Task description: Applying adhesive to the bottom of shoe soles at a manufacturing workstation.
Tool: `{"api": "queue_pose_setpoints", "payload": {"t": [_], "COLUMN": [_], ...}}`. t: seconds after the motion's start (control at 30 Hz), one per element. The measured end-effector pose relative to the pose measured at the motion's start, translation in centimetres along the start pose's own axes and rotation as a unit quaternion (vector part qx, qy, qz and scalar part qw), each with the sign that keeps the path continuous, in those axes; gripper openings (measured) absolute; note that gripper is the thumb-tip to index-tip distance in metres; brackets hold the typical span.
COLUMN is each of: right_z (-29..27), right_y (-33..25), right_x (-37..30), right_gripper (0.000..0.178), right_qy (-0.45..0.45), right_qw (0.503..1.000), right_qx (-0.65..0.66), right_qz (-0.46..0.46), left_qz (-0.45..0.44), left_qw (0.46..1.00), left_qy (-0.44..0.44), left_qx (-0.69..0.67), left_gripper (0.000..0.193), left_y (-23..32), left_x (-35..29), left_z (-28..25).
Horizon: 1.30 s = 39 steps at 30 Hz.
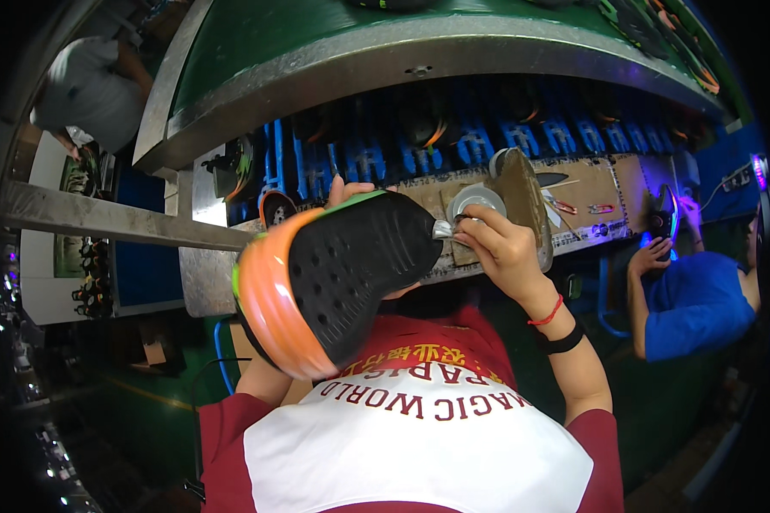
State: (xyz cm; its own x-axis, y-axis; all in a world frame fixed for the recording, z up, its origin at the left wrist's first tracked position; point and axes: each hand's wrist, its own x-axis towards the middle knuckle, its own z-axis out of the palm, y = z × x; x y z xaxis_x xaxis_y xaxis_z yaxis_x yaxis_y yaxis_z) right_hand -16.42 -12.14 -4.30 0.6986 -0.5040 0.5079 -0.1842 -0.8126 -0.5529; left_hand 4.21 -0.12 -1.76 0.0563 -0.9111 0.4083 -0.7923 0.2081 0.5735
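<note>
A slide sandal (pixel 359 256) with a black, perforated footbed and a wide orange strap is held up in front of my chest. My left hand (pixel 349 190) grips it from beneath; its fingertips curl over the far edge, and the sandal hides most of the palm. At the sandal's heel end, my right hand (pixel 505 252) pinches a small whitish scrap (pixel 442 229) against the rim. Whether that scrap is cloth or another material cannot be made out. Just beyond my right fingers stands a round white bowl (pixel 479 201) on the cardboard-covered bench.
The cardboard (pixel 607 184) carries a dark blade-shaped piece (pixel 552 179) and red-handled small tools (pixel 563 206). Behind runs a row of blue racks (pixel 470 145) under a metal-edged green conveyor (pixel 419 64). A person in blue (pixel 697 295) works at right, another in grey (pixel 90 90) at far left.
</note>
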Motion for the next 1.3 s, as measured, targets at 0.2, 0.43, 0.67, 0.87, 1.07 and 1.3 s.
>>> {"api": "queue_pose_setpoints", "payload": {"t": [0.2,0.43,0.67,0.87,1.07,1.3], "right_z": [-0.3,-1.0,-1.5,-1.4,-1.1,-1.4], "right_y": [-0.4,-1.0,-2.1,-2.2,-1.9,-2.1], "right_x": [0.6,1.4,2.3,2.3,2.0,1.9], "right_gripper": [0.012,0.008,0.007,0.009,0.011,0.008], "right_qy": [-0.028,-0.091,-0.138,-0.145,-0.127,-0.068], "right_qw": [0.999,0.983,0.965,0.956,0.95,0.997], "right_qx": [0.027,0.147,0.203,0.234,0.242,0.016], "right_qz": [0.009,0.067,0.097,0.105,0.15,0.029], "left_qz": [-0.209,0.205,0.241,0.227,0.213,0.021], "left_qw": [0.852,0.941,0.929,0.95,0.958,0.958], "left_qy": [0.155,0.21,0.216,0.137,0.118,0.229], "left_qx": [-0.454,-0.17,-0.182,-0.167,-0.148,-0.169], "left_gripper": [0.038,0.096,0.097,0.099,0.101,0.049], "left_y": [-3.3,-7.5,-6.4,-6.1,-5.8,-4.5], "left_x": [-1.6,-0.9,-0.8,-1.1,-1.2,-2.2], "left_z": [4.9,6.9,6.0,4.5,4.4,7.1]}}
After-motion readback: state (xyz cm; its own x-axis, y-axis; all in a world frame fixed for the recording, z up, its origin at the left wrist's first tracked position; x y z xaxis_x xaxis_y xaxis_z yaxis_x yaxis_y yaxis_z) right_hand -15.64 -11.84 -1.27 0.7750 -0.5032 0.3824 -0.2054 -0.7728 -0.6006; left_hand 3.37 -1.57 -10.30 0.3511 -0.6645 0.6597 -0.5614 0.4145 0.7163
